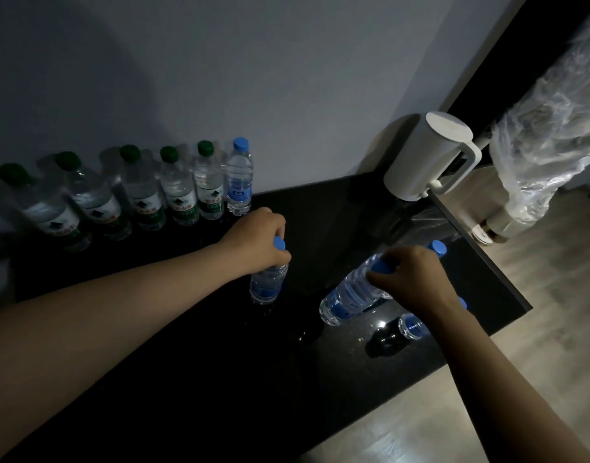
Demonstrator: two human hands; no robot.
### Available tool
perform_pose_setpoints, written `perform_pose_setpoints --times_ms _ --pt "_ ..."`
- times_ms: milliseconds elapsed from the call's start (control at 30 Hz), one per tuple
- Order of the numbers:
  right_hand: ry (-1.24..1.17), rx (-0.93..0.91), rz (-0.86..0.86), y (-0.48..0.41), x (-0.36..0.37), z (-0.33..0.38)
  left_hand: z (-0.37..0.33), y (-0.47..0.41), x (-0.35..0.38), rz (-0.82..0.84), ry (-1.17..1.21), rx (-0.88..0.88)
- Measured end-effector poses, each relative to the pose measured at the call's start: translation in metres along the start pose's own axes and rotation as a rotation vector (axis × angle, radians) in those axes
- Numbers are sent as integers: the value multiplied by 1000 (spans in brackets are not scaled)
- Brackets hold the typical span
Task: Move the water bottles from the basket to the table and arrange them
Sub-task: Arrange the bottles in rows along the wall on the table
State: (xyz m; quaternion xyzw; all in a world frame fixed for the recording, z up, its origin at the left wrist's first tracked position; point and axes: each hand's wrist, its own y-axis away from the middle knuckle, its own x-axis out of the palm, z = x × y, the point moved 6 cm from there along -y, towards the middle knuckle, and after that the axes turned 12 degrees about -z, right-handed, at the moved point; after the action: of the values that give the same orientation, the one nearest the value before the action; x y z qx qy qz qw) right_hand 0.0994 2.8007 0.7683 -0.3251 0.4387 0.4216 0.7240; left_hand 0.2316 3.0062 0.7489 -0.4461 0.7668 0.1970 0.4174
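water bottles (176,192) stand in a row against the wall (286,78) at the back of the dark table (186,345), green caps first and one blue-capped bottle (239,182) at the right end. the basket is not in view. the left hand (256,242) is curled round the neck of an upright bottle (266,285) in front of that end, its base on or just above the table. the right hand (410,279) grips a tilted bottle (350,295) by its cap end. a third loose bottle (412,325) sits near the table's edge under the right forearm; whether it stands or lies i cannot tell. to do this well, the upright bottle should probably go just beside the blue-capped one, in line with the row, base flat before the fingers let go. the tilted bottle is best brought upright first and placed next, keeping clear of the white kettle (427,155) and the edge.
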Motion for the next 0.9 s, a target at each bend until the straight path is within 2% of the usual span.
perform_pose_setpoints --times_ms 267,600,900 --pt "-40 -157 2 -64 0 22 6 -38 -11 64 -45 48" --pt "-52 -344 48 -157 15 22 10 -111 -4 91 -209 59" --pt "-48 -397 101 -205 32 25 23 -161 1 65 -284 53"
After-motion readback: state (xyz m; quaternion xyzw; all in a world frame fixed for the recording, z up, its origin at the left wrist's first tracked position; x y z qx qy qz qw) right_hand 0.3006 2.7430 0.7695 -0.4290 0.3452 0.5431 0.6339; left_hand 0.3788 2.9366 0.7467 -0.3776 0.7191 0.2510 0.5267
